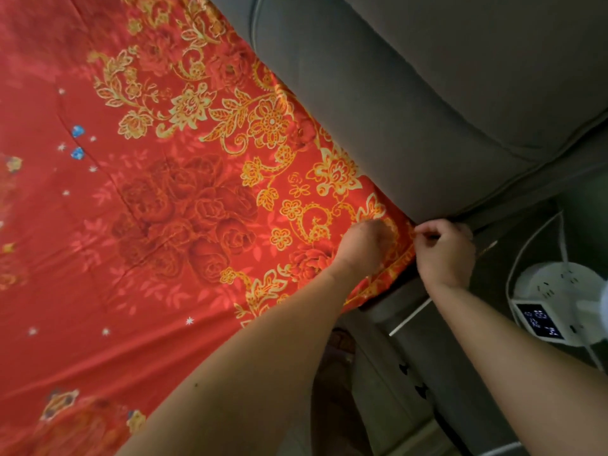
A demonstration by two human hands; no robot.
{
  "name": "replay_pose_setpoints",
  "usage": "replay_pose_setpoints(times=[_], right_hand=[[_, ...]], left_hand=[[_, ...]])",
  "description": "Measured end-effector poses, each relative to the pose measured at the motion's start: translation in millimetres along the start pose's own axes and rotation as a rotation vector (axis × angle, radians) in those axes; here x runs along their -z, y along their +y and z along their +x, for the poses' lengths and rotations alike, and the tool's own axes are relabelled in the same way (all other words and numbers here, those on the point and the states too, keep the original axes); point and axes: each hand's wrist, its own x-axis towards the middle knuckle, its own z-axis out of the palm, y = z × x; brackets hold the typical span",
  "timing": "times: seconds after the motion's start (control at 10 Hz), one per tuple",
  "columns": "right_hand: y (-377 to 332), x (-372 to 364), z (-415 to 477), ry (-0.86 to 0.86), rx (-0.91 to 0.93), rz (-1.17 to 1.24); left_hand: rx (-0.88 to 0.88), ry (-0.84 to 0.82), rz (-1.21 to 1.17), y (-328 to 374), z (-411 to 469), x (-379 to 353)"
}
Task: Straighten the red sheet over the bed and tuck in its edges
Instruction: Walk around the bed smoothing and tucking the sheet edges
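The red sheet (pixel 138 225) with gold flower patterns lies spread flat over the bed, filling the left and middle of the view. Its corner sits at the foot of the grey padded headboard (pixel 411 103). My left hand (pixel 363 245) rests on top of the sheet at that corner, fingers curled into the fabric. My right hand (pixel 444 251) is just beside the corner at the bed's edge, fingers pinched on the sheet's hem where it meets the headboard. The hem below my hands hangs a little over the mattress side.
A grey bedside table (pixel 493 340) stands to the right of the bed. On it sit a white power strip with a lit display (pixel 543 311) and white cables (pixel 526 245). A narrow gap of floor (pixel 339 373) runs between bed and table.
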Motion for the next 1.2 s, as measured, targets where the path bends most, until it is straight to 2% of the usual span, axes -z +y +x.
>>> replay_pose_setpoints(times=[0.1,0.2,0.3,0.4,0.5,0.7,0.8,1.0,1.2], right_hand=[[-18,-10,-12,-0.094,0.118,-0.068],[-37,-26,-25,-0.215,0.339,-0.119],[-51,-48,-38,-0.405,0.589,-0.226],[-63,-71,-52,-0.546,0.702,-0.417],[-80,-96,-74,-0.582,0.761,-0.536],[-109,-131,-128,-0.679,0.874,-0.547],[-125,-136,-155,-0.747,0.877,-0.57],[-192,-128,-194,-0.724,0.895,-0.497],[-274,-106,-236,-0.573,0.996,-0.349]], left_hand=[[0.044,0.037,-0.119,-25,-20,27],[0.144,0.201,-0.134,-69,-49,59],[0.319,0.3,-0.046,-130,-88,82],[0.491,0.293,0.041,-183,-137,93],[0.542,0.255,0.094,-218,-181,93],[0.446,0.15,-0.031,-236,-223,88],[0.454,0.177,-0.065,-247,-248,105],[0.514,0.291,-0.007,-273,-304,173],[0.502,0.514,0.03,-274,-358,263]])
